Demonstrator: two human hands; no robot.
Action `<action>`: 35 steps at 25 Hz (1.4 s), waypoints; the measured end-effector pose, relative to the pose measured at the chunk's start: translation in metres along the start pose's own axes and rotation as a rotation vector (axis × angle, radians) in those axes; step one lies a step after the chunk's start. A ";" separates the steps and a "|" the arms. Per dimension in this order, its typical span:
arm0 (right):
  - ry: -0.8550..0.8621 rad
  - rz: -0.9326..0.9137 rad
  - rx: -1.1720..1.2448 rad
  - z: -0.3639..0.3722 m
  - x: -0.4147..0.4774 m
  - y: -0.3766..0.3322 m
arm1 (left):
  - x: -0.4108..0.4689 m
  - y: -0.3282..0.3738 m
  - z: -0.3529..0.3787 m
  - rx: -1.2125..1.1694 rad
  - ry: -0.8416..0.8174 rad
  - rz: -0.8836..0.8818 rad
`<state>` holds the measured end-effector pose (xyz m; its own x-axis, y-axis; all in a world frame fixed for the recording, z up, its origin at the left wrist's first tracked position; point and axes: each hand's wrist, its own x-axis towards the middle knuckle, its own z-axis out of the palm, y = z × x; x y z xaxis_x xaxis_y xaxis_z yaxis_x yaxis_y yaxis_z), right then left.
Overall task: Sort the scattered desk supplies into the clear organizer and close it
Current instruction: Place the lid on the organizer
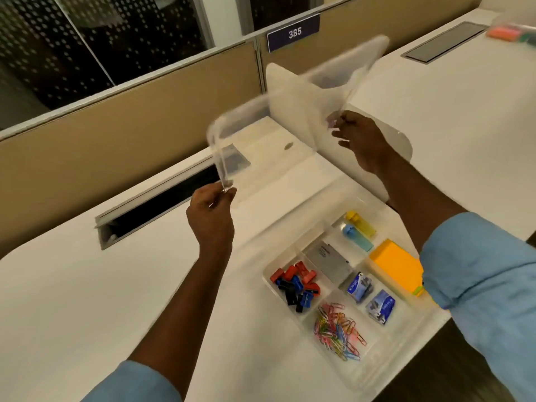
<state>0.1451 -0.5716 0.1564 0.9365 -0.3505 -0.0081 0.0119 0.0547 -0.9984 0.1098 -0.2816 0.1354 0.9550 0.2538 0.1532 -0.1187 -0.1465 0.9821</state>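
Head view: clear lid (pixel 290 117) aloft and blurred, up and left of the organizer (pixel 265 275).
Left hand (pixel 211 216): pinching the lid's near-left corner, well left of the organizer.
Right hand (pixel 359 140): pinching the other near corner, above the organizer's far end, so it is the closer hand.
Organizer: open, filled, lid off.
Likely move: lid down and rightward, held edge matched to the organizer's far-left rim.

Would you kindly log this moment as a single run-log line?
left hand: pinches lid | right hand: pinches lid | lid: raised, off organizer | organizer: open, filled, on desk
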 end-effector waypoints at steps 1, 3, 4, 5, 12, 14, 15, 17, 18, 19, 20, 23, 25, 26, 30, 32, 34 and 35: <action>-0.051 0.033 0.051 -0.011 -0.010 -0.002 | -0.011 0.003 -0.002 0.024 -0.014 0.066; -0.099 0.143 0.014 -0.032 -0.028 -0.005 | -0.034 0.004 -0.007 0.101 -0.045 0.173; -0.120 0.168 -0.041 -0.047 -0.038 0.000 | -0.045 0.003 -0.009 0.136 -0.050 0.199; -0.211 0.174 0.031 -0.057 -0.052 0.002 | -0.056 0.001 -0.012 0.159 -0.049 0.209; -0.265 0.219 0.467 -0.092 -0.126 0.030 | -0.126 -0.008 -0.032 -0.066 -0.223 -0.157; -0.363 0.328 0.546 -0.099 -0.135 0.034 | -0.135 -0.009 -0.036 -0.103 -0.262 -0.234; -0.390 0.351 0.463 -0.104 -0.138 0.037 | -0.140 -0.008 -0.037 -0.115 -0.282 -0.276; -0.400 0.368 0.076 -0.110 -0.143 0.038 | -0.152 -0.007 -0.035 -0.144 -0.327 -0.375; -0.355 0.374 -0.117 -0.112 -0.142 0.039 | -0.159 -0.006 -0.034 -0.140 -0.350 -0.412; -0.311 0.380 -0.257 -0.115 -0.140 0.040 | -0.165 -0.007 -0.031 -0.112 -0.366 -0.436; -0.268 0.372 -0.328 -0.115 -0.138 0.041 | -0.172 -0.010 -0.027 -0.076 -0.370 -0.465; -0.143 0.325 -0.423 -0.109 -0.132 0.047 | -0.182 -0.020 -0.015 0.030 -0.332 -0.599; -0.097 0.313 -0.486 -0.101 -0.132 0.057 | -0.181 -0.026 -0.011 0.059 -0.334 -0.664; -0.073 0.318 -0.496 -0.098 -0.132 0.062 | -0.180 -0.029 -0.010 0.088 -0.340 -0.669; 0.015 0.336 -0.506 -0.088 -0.136 0.075 | -0.175 -0.034 -0.007 0.417 -0.355 -0.497; 0.044 0.346 -0.531 -0.084 -0.138 0.078 | -0.173 -0.035 -0.004 0.515 -0.347 -0.444; 0.060 0.358 -0.537 -0.081 -0.140 0.080 | -0.170 -0.035 -0.003 0.556 -0.342 -0.444; 0.067 0.363 -0.547 -0.080 -0.141 0.081 | -0.168 -0.036 -0.004 0.554 -0.345 -0.451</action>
<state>-0.0143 -0.5929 0.0723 0.8235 -0.4575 -0.3353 -0.4968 -0.2965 -0.8156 -0.0474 -0.3155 0.0746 0.9199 0.1045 -0.3779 0.3655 -0.5777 0.7299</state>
